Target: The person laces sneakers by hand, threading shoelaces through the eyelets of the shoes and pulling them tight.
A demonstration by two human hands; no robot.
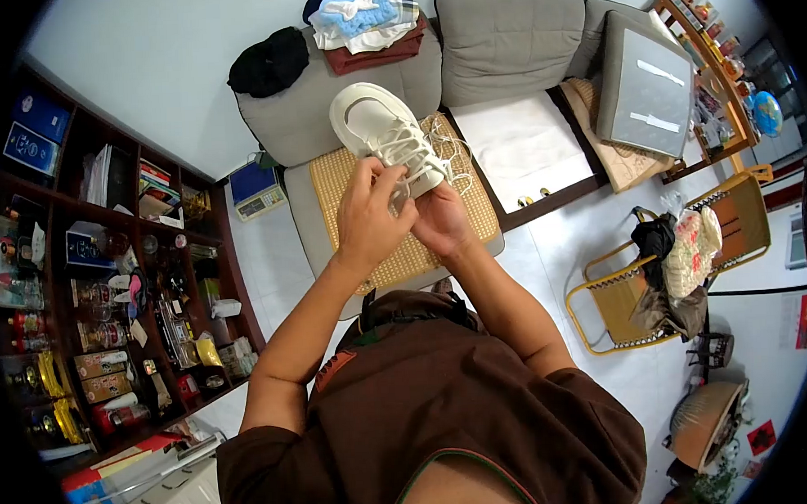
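A white lace-up shoe (371, 118) is held up in front of me, its toe pointing away and its opening toward me. My right hand (443, 221) grips it around the heel end from below. The fingers of my left hand (372, 208) are bent in a pinch at the near part of the laces; a strand seems to be between them, though the fingertips partly hide it. White shoelaces (405, 148) cross loosely over the tongue, and loose lace loops (453, 155) hang out on the right side.
Beyond the shoe stands a grey sofa (511, 45) with a woven mat (333, 187), folded clothes (367, 33) and a black cap-like item (269, 64). A dark shelf unit (229, 287) lines the left. At right is a yellow-framed folding chair (595, 311) holding bags.
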